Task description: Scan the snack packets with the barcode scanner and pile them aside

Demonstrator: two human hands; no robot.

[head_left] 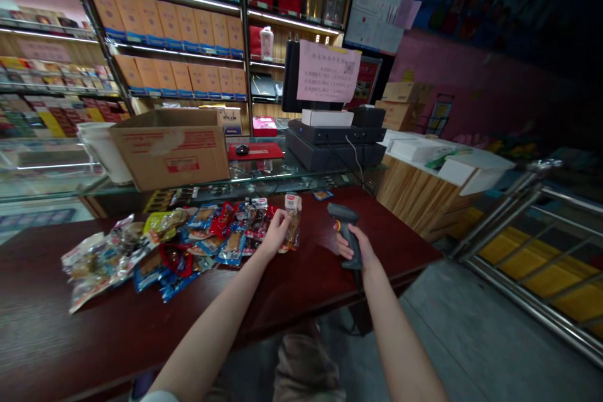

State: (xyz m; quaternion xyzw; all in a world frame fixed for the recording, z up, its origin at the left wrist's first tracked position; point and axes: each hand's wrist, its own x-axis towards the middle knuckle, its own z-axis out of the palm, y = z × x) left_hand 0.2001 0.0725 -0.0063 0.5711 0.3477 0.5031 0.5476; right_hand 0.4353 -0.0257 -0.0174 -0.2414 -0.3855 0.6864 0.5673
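My right hand (354, 246) grips a dark handheld barcode scanner (345, 222) by its handle, its head aimed left. My left hand (277, 230) pinches a small clear snack packet (293, 223) with a white and red label, holding it upright on the dark red counter (306, 282) just left of the scanner. A heap of several colourful snack packets (188, 242) lies spread on the counter to the left of my left hand.
A cardboard box (172, 147) and a white bag sit on a glass counter (56, 185) behind. A till with a monitor (336, 138), a mouse on a red pad (254, 151), shelves of boxed goods, a wooden counter (414, 195) and metal rails (541, 245) at right.
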